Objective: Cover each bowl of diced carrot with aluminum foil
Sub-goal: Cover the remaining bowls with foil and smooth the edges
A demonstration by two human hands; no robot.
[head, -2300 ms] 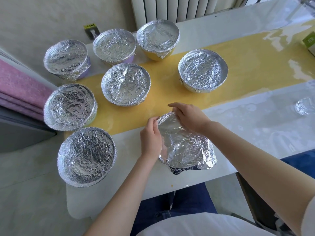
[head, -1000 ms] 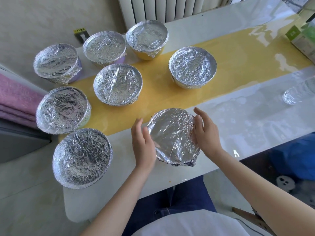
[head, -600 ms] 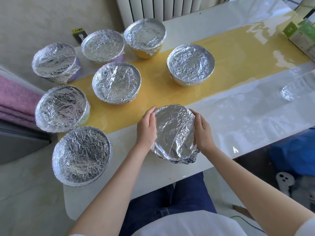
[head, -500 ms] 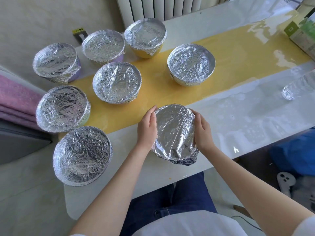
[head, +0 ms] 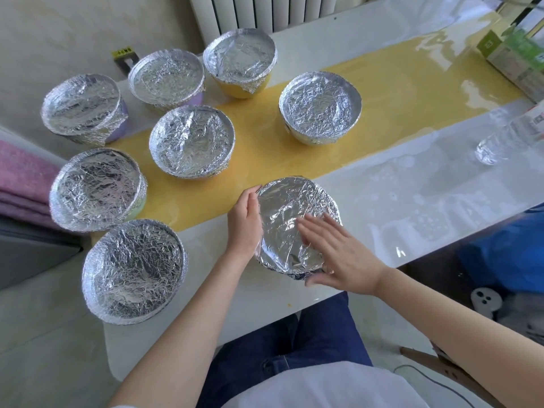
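Observation:
A foil-covered bowl (head: 290,214) stands near the front edge of the table (head: 382,201), its foil smoother than the others. My left hand (head: 243,222) rests against the bowl's left side, fingers curved along the rim. My right hand (head: 332,251) lies flat with straight fingers on the foil top at its right front. Several other bowls stand wrapped in crinkled foil: one at front left (head: 134,269), one left (head: 95,188), one in the middle (head: 191,141), one to the right (head: 320,106), and three at the back (head: 240,55) (head: 166,75) (head: 81,104).
A clear plastic bottle (head: 506,139) lies at the table's right edge, and a green and white box (head: 518,57) sits at the far right. Folded pink towels (head: 20,178) lie left of the table. A radiator (head: 265,10) stands behind. My knees sit under the front edge.
My right hand left the bowl's right side and moved onto the foil top, fingers spread flat. My left hand stayed at the left side. The view shifted slightly.

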